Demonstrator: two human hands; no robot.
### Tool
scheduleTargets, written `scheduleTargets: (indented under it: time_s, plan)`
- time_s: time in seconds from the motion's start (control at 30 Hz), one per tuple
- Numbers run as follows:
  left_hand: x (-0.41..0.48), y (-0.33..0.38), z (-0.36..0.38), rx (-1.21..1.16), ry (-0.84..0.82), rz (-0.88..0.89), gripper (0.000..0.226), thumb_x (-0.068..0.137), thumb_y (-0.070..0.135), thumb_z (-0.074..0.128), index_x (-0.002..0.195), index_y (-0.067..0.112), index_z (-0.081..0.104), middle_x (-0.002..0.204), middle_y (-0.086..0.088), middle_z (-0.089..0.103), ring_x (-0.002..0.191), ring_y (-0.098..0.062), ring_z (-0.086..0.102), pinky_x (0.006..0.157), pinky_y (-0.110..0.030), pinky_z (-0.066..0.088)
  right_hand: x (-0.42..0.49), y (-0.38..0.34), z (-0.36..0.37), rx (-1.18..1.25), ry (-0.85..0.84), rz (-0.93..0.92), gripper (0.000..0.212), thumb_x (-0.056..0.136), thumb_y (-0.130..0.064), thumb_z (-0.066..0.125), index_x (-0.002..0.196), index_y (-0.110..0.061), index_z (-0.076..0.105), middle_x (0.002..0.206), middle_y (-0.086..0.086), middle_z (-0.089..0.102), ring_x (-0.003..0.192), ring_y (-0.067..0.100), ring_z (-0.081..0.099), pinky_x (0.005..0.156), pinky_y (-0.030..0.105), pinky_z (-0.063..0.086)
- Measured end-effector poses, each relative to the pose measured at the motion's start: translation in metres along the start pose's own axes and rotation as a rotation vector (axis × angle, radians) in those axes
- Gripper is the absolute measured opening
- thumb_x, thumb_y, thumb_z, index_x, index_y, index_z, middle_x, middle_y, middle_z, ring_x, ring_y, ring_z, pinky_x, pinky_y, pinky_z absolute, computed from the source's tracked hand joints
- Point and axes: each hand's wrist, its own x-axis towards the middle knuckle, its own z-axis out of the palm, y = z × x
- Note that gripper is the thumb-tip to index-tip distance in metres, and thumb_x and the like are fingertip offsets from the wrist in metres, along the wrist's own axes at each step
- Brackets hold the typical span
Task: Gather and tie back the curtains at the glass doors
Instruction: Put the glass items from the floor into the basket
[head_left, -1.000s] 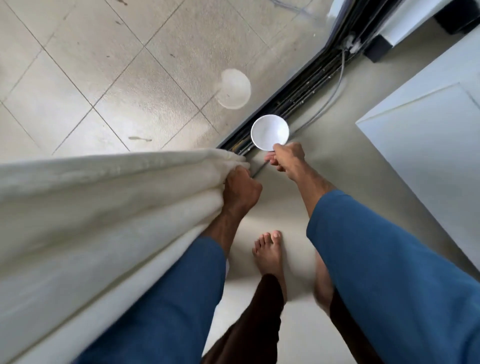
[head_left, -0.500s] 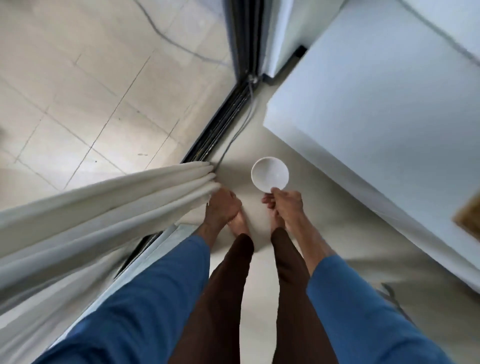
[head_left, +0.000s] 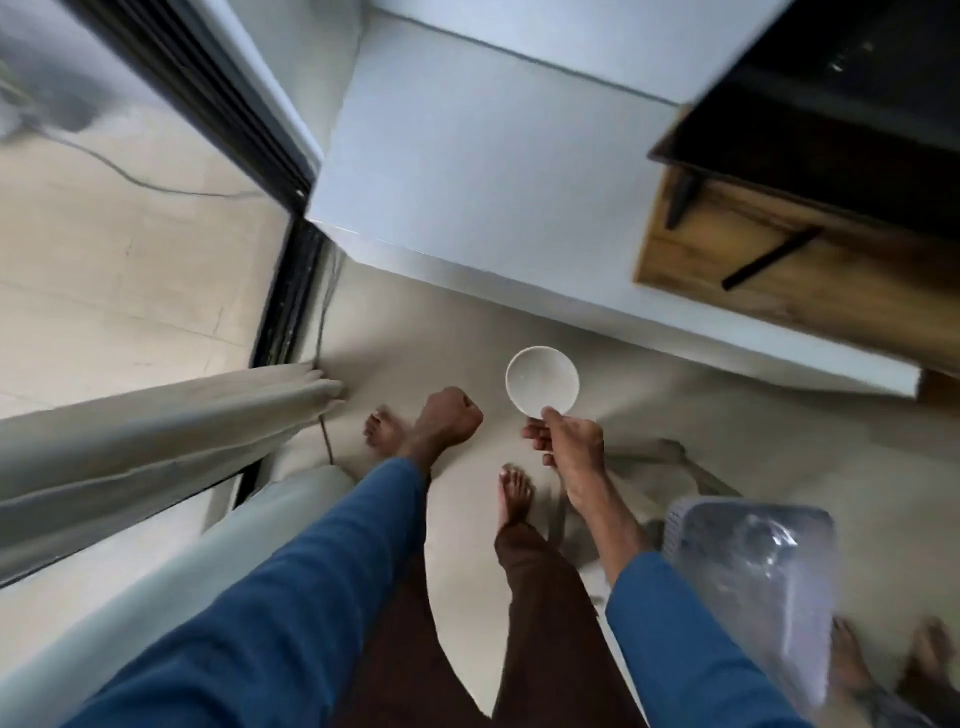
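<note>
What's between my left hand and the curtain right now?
In the head view, a bare foot on pale floor, and a thin dark cord hanging beside the curtain.

The left hand (head_left: 449, 418) has let go of the cream fabric curtain (head_left: 156, 431) (fingers now curled, empty) and moved clear.

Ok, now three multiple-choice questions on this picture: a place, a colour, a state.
1. Where is the curtain? A) left, by the glass door B) folded on the floor C) under the feet
2. What colour is the bowl? A) blue B) white C) black
3. How is the left hand? A) flat open B) gripping the curtain C) a fist, holding nothing
1 A: it hangs beside the door. 2 B: the right hand pinches its white rim. 3 C: it is curled, nothing in it.
</note>
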Motion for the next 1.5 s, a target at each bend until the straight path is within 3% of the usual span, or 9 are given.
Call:
scheduleTargets:
  time_s: [0.13,0.3,0.43,0.57,0.8,1.03,1.2,1.33,1.5]
  plan:
    - [-0.023,0.043,0.074,0.15,-0.122,0.031,0.025,0.082,0.014,0.053,0.087,0.001,0.074,0.089,-0.019,0.074,0.084,-0.035,0.071,0.077,-0.039,0.06,0.002,0.047,-0.089,0.121,0.089,0.005,0.031,0.094,-0.023,0.058,0.074,-0.006,0.075,0.073,0.014,0.077,0.044,0.009,0.055,0.04,0.02,0.035]
    - [-0.062,0.093,0.167,0.292,-0.238,0.146,0.025,0.087,0.015,0.056,0.095,-0.003,0.072,0.1,-0.024,0.072,0.095,-0.04,0.068,0.08,-0.04,0.054,-0.015,0.098,-0.174,0.223,0.229,0.017,0.032,0.098,-0.018,0.057,0.073,-0.004,0.073,0.05,-0.004,0.068,0.038,0.001,0.059,0.038,0.014,0.038]
    - [-0.097,0.112,0.225,0.383,-0.285,0.242,0.027,0.092,0.022,0.055,0.111,0.007,0.068,0.112,-0.015,0.07,0.105,-0.034,0.065,0.083,-0.036,0.05,-0.045,0.145,-0.223,0.365,0.307,0.052,0.03,0.099,-0.02,0.058,0.081,-0.006,0.076,0.069,0.008,0.076,0.049,0.006,0.06,0.041,0.016,0.035]
    - [-0.114,0.121,0.266,0.446,-0.271,0.281,0.026,0.096,0.017,0.05,0.113,0.006,0.065,0.115,-0.01,0.066,0.105,-0.028,0.062,0.075,-0.027,0.036,-0.058,0.199,-0.251,0.466,0.379,0.087,0.031,0.101,-0.022,0.056,0.084,-0.005,0.076,0.073,0.008,0.077,0.051,0.007,0.059,0.04,0.016,0.035]
    - [-0.132,0.125,0.298,0.561,-0.256,0.301,0.032,0.095,0.019,0.05,0.122,0.005,0.058,0.126,-0.018,0.059,0.117,-0.035,0.056,0.08,-0.033,0.036,-0.047,0.279,-0.256,0.477,0.449,0.248,0.035,0.1,-0.02,0.052,0.081,-0.003,0.076,0.061,0.0,0.074,0.043,0.003,0.056,0.038,0.018,0.036]
    - [-0.12,0.109,0.313,0.646,-0.297,0.292,0.02,0.082,0.016,0.051,0.088,0.007,0.067,0.097,-0.014,0.071,0.092,-0.032,0.065,0.076,-0.03,0.044,-0.016,0.304,-0.254,0.379,0.409,0.361,0.032,0.095,-0.017,0.053,0.074,-0.005,0.073,0.065,0.005,0.074,0.042,0.009,0.052,0.038,0.021,0.035]
    - [-0.133,0.112,0.31,0.628,-0.269,0.333,0.028,0.085,0.01,0.051,0.058,0.012,0.043,0.056,0.003,0.037,0.054,-0.017,0.035,0.064,-0.033,0.039,0.003,0.303,-0.25,0.306,0.358,0.398,0.028,0.093,-0.014,0.052,0.07,-0.005,0.066,0.07,0.011,0.075,0.037,0.009,0.045,0.038,0.021,0.032]
    - [-0.127,0.107,0.309,0.634,-0.294,0.304,0.038,0.086,0.005,0.05,0.053,0.014,0.034,0.057,-0.013,0.042,0.064,-0.032,0.031,0.052,-0.024,0.03,0.014,0.303,-0.248,0.321,0.306,0.429,0.022,0.094,-0.013,0.052,0.087,0.001,0.066,0.07,0.009,0.073,0.036,0.008,0.044,0.036,0.019,0.03]
    - [-0.122,0.103,0.306,0.642,-0.29,0.253,0.027,0.084,0.007,0.05,0.06,0.007,0.04,0.08,-0.027,0.06,0.081,-0.047,0.055,0.061,-0.032,0.035,0.013,0.306,-0.252,0.371,0.22,0.389,0.032,0.104,-0.028,0.051,0.092,-0.002,0.066,0.073,0.012,0.072,0.033,0.004,0.043,0.032,0.016,0.029]
